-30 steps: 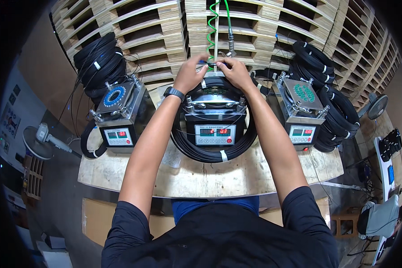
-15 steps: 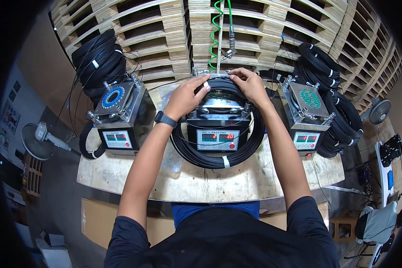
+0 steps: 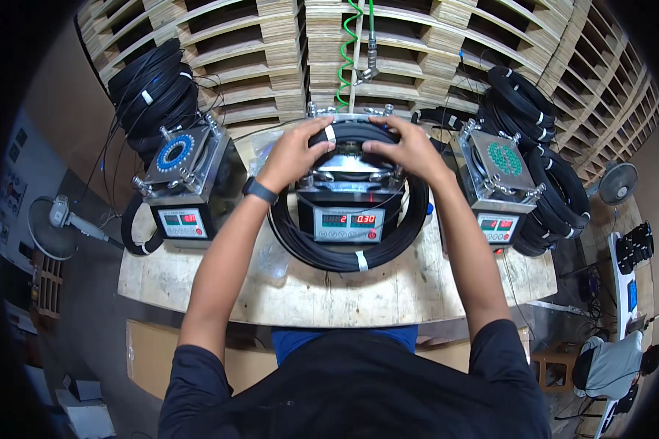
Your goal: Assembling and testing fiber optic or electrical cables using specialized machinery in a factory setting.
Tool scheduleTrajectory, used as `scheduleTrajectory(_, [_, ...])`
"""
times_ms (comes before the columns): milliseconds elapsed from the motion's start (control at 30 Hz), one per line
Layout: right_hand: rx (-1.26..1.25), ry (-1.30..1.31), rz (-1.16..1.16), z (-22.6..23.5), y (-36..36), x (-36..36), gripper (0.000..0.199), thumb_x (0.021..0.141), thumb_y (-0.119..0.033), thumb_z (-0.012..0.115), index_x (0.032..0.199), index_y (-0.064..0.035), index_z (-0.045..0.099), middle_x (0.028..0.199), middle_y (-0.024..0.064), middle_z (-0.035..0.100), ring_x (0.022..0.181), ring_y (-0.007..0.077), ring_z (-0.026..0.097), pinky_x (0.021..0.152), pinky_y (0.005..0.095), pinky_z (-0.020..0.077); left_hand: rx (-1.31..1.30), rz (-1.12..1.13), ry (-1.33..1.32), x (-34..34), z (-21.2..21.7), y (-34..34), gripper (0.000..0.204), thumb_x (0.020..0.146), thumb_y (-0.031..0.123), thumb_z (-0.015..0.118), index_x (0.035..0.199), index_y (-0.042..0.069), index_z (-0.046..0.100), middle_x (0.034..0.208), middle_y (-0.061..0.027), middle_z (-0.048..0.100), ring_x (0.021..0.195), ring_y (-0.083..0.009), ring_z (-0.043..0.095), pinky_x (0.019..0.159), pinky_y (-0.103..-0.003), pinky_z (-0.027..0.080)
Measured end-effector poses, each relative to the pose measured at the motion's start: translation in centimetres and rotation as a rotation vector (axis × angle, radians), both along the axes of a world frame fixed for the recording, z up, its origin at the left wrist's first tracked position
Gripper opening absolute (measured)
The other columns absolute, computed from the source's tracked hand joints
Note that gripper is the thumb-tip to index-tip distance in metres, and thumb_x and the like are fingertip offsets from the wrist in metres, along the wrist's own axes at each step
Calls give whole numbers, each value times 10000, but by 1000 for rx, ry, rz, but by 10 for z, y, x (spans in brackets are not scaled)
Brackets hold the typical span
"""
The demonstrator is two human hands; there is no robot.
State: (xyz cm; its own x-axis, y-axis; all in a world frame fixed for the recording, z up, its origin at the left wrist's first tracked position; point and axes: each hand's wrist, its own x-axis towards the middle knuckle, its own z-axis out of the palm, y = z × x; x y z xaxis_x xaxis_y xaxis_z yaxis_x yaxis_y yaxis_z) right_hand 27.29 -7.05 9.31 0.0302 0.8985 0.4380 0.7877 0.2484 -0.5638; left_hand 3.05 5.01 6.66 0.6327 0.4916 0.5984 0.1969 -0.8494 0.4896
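Observation:
A large coil of black cable (image 3: pixel 326 257) hangs around the middle metal machine (image 3: pixel 350 196), its lower part in front of the lit display panel (image 3: pixel 348 224). White ties bind the coil at the bottom and near its top left. My left hand (image 3: pixel 297 152) is closed on the top left of the coil, thumb on the near side, fingers over the far side. With the same kind of grip, my right hand (image 3: pixel 410 148) is closed on the top right. The machine's top plate is partly hidden behind the coil and hands.
Similar machines stand left, with blue pieces in a ring (image 3: pixel 176 154), and right, with green pieces (image 3: pixel 504 159). Black cable coils are piled behind them (image 3: pixel 154 88) (image 3: pixel 523 102). A green spiral air hose (image 3: pixel 345 55) hangs before stacked pallets (image 3: pixel 234 44). Fans (image 3: pixel 51 227) (image 3: pixel 616 183) flank the wooden table (image 3: pixel 329 304).
My fingers have wrapped more fully around the top of the coil, with the thumbs now lower on its near side. The whole view has shifted slightly.

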Motion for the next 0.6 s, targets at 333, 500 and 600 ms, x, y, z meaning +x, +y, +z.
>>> scheduleTrajectory(333, [308,-63,-63,23,-47,-8,526,864,-316,792,1326,-103,658,1164,159,709,970,266,700,881,369,528,347,62,38,-5,63,-55,482,901,225,724,1363,130,624,1295,-159,660,1156,-350,636,977,-398,505])
scheduleTrajectory(500, [322,-45,-116,31,-88,-32,518,846,-312,801,1316,-140,667,1155,146,701,1044,318,688,904,381,537,362,97,18,-19,69,-96,482,886,192,737,1354,138,635,1282,-144,672,1120,-329,656,939,-390,522])
scheduleTrajectory(600, [422,-86,-158,44,-111,-35,557,805,-178,830,1332,-117,660,1142,139,698,1021,256,686,901,340,523,427,59,-134,-14,69,-107,460,898,243,721,1345,173,638,1258,-110,685,1072,-323,664,887,-405,547])
